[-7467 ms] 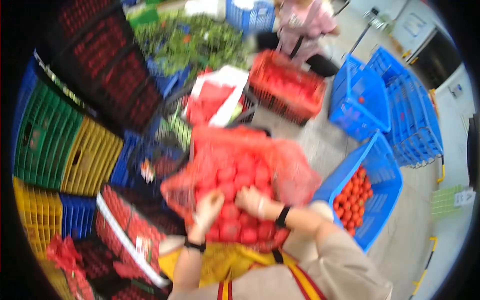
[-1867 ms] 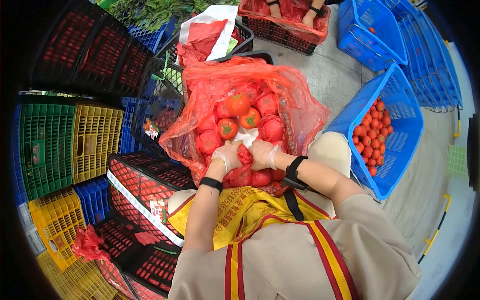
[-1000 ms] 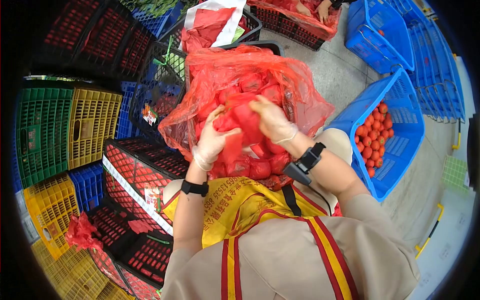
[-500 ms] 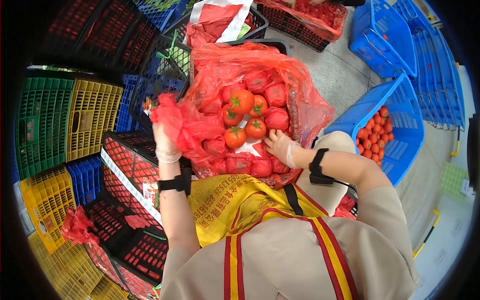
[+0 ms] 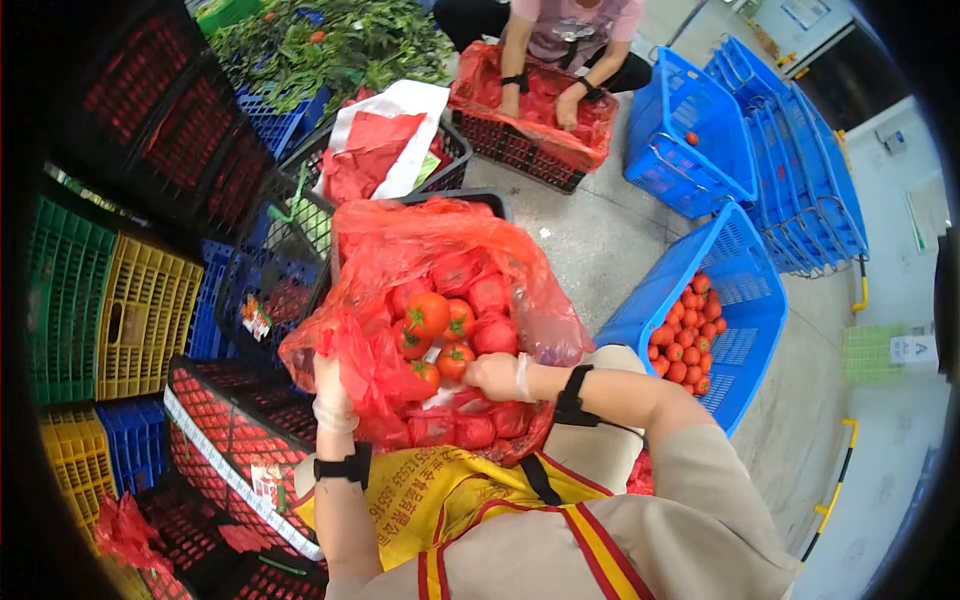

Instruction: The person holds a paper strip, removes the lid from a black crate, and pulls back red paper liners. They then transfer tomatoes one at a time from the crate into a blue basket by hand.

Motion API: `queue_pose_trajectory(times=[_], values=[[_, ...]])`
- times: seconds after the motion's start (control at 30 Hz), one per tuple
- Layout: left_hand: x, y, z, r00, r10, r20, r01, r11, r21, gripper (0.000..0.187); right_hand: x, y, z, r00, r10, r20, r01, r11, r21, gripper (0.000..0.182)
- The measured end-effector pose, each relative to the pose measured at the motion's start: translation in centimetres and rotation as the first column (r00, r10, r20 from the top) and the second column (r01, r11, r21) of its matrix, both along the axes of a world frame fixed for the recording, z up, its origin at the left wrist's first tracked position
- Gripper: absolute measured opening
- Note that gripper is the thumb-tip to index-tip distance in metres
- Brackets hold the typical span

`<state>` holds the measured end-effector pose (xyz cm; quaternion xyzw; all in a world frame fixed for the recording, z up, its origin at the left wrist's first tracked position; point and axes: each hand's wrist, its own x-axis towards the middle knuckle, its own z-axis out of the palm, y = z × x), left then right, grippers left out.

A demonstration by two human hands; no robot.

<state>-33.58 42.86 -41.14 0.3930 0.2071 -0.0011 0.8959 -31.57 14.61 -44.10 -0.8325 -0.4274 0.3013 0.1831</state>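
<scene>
In front of me stands a crate lined with a red plastic bag (image 5: 545, 290). Inside it, several bare tomatoes (image 5: 428, 314) with green stems lie among red-wrapped tomatoes (image 5: 496, 334). My left hand (image 5: 333, 388), in a clear glove, is closed on a bunch of red plastic wrappers (image 5: 368, 372) at the crate's left side; the wrappers partly cover its fingers. My right hand (image 5: 494, 377), also gloved, is curled beside the lower right bare tomato (image 5: 455, 361). Its fingertips are hidden, so what it grips cannot be made out.
A blue basket (image 5: 745, 330) of loose tomatoes stands at my right; another blue basket (image 5: 690, 160) is beyond. Stacked crates (image 5: 150, 315) line the left. Ahead, another person's hands (image 5: 568, 108) are in a red-lined crate (image 5: 515, 150). A black crate (image 5: 452, 150) holds red wrappers.
The view has tilted up, showing the other person and leafy greens. My left hand has lowered the wrappers to the crate's left side. My right hand's fingers have curled from spread.
</scene>
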Motion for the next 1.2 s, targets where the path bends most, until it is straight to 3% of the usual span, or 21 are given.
queue_pose_trajectory(times=[0.07, 0.13, 0.2, 0.27, 0.33, 0.4, 0.43, 0.47, 0.5, 0.53, 0.6, 0.67, 0.73, 0.8, 0.87, 0.93, 1.0, 1.07, 1.13, 1.17, 1.2], values=[[0.0, -0.8, 2.0, 0.964, -0.259, 0.057, 0.235, 0.933, 0.273, 0.033, 1.3, 0.4, -0.5, 0.946, -0.236, -0.223, 0.282, 0.938, 0.203, 0.019], [0.0, -2.8, 4.2, 0.929, -0.370, -0.024, 0.364, 0.897, 0.249, 0.038, 2.8, 1.2, 3.3, 0.613, -0.443, -0.655, 0.708, 0.676, 0.205, 0.025], [-0.5, -5.5, 5.1, 0.894, -0.445, -0.057, 0.416, 0.776, 0.474, 0.046, 3.6, 2.6, 6.5, 0.423, -0.417, -0.804, 0.851, 0.489, 0.194, 0.026], [-0.6, -8.6, 5.3, 0.897, -0.442, 0.031, 0.361, 0.769, 0.528, 0.049, 2.9, 4.4, 6.4, 0.301, -0.091, -0.949, 0.810, 0.550, 0.204, 0.030], [0.2, -6.8, 3.7, 0.894, -0.446, -0.052, 0.406, 0.753, 0.518, 0.044, 5.3, 2.2, 8.4, 0.523, -0.213, -0.825, 0.657, 0.718, 0.231, 0.027], [0.3, -2.5, 1.8, 0.932, -0.357, -0.071, 0.338, 0.779, 0.527, 0.031, 7.1, -0.5, 8.1, 0.486, -0.362, -0.795, 0.817, 0.510, 0.267, 0.028], [0.5, -1.7, 3.2, 0.953, -0.294, -0.076, 0.293, 0.822, 0.487, 0.029, 6.9, -1.7, 7.0, 0.485, -0.352, -0.801, 0.814, 0.516, 0.266, 0.028], [0.8, -1.1, 4.7, 0.968, -0.236, -0.081, 0.247, 0.860, 0.447, 0.026, 6.6, -2.9, 5.1, 0.735, -0.470, -0.490, 0.617, 0.763, 0.194, 0.032], [0.9, -0.5, 4.3, 0.969, -0.234, -0.084, 0.247, 0.859, 0.449, 0.026, 6.5, -3.2, 4.8, 0.906, -0.409, -0.112, 0.411, 0.911, -0.005, 0.037], [1.0, -0.1, 3.6, 0.982, -0.174, -0.080, 0.191, 0.889, 0.417, 0.025, 5.0, -2.9, 4.2, 0.978, -0.193, 0.082, 0.206, 0.957, -0.204, 0.045], [1.1, -0.3, 2.2, 0.989, -0.120, -0.081, 0.143, 0.913, 0.383, 0.023, 0.9, -2.5, 1.2, 0.757, 0.055, 0.651, 0.057, 0.987, -0.149, 0.043], [1.2, -1.5, 1.0, 0.978, -0.193, -0.085, 0.210, 0.855, 0.474, 0.025, 0.4, -1.1, -1.4, 0.704, 0.045, 0.709, 0.093, 0.984, -0.154, 0.045], [1.3, -2.1, 0.2, 0.962, -0.252, -0.102, 0.270, 0.835, 0.480, 0.025, 2.3, -0.4, -1.8, 0.937, 0.045, 0.347, 0.067, 0.949, -0.306, 0.045], [1.0, -2.8, 0.3, 0.967, -0.232, -0.104, 0.253, 0.857, 0.448, 0.025, 3.0, -1.2, -0.8, 0.965, -0.050, 0.257, 0.112, 0.966, -0.233, 0.046], [0.6, -1.6, -1.1, 0.964, -0.247, -0.101, 0.264, 0.830, 0.491, 0.025, 3.1, -2.2, -0.9, 0.942, -0.309, 0.128, 0.311, 0.950, 0.005, 0.042], [0.5, -1.0, -0.5, 0.933, -0.282, -0.224, 0.358, 0.784, 0.506, 0.028, 3.4, -2.6, -2.0, 0.937, -0.347, 0.039, 0.341, 0.933, 0.118, 0.037], [0.4, -1.8, 0.7, 0.942, -0.285, -0.175, 0.334, 0.836, 0.436, 0.031, 3.7, -2.5, -1.7, 0.853, -0.475, -0.217, 0.513, 0.838, 0.186, 0.033], [0.0, -2.5, 1.4, 0.949, -0.285, -0.135, 0.315, 0.881, 0.354, 0.033, 3.7, -2.7, -1.9, 0.793, -0.539, -0.283, 0.595, 0.785, 0.172, 0.030], [-0.2, -2.9, 1.9, 0.906, -0.382, -0.184, 0.423, 0.845, 0.327, 0.040, 4.3, -2.5, -2.6, 0.433, -0.630, -0.645, 0.876, 0.463, 0.136, 0.023], [-0.1, -4.1, 4.1, 0.898, -0.428, -0.098, 0.439, 0.870, 0.224, 0.052, 4.6, -1.9, 0.2, 0.266, -0.513, -0.816, 0.928, 0.364, 0.073, 0.021], [-0.3, -5.0, 4.4, 0.899, -0.427, -0.098, 0.438, 0.870, 0.225, 0.052, 4.4, -1.1, 1.0, 0.267, -0.513, -0.816, 0.928, 0.366, 0.074, 0.021]])
